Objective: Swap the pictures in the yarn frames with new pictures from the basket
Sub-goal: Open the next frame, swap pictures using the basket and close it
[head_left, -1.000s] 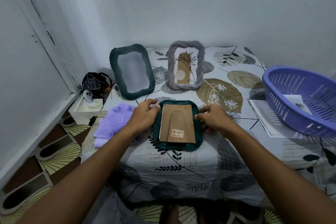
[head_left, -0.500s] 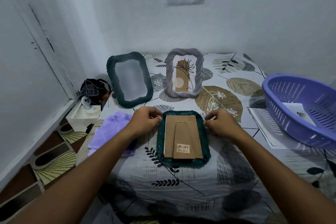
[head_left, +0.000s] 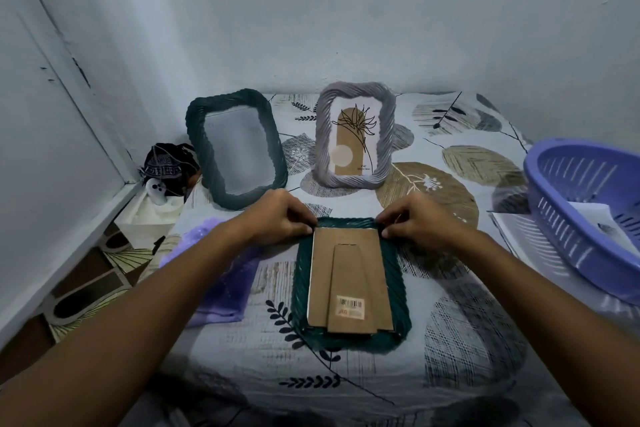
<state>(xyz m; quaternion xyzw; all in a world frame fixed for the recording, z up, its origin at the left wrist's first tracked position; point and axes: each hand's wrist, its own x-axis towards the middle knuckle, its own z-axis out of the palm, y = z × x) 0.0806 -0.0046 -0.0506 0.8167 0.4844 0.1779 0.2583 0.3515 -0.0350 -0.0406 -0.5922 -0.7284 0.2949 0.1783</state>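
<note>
Fingers: my left hand (head_left: pixel 277 218) and right hand (head_left: pixel 414 220) pinch the far corners of the cardboard backing (head_left: pixel 348 274).
Frame: green yarn frame (head_left: pixel 349 341) lies face down, near centre of the bed (head_left: pixel 346 378).
Risk: uneven pull could bend the backing or snag the yarn.
Position: frame runs from my fingertips toward me.
Basket: purple basket (head_left: pixel 561 246), far right, well apart, paper inside.
</note>
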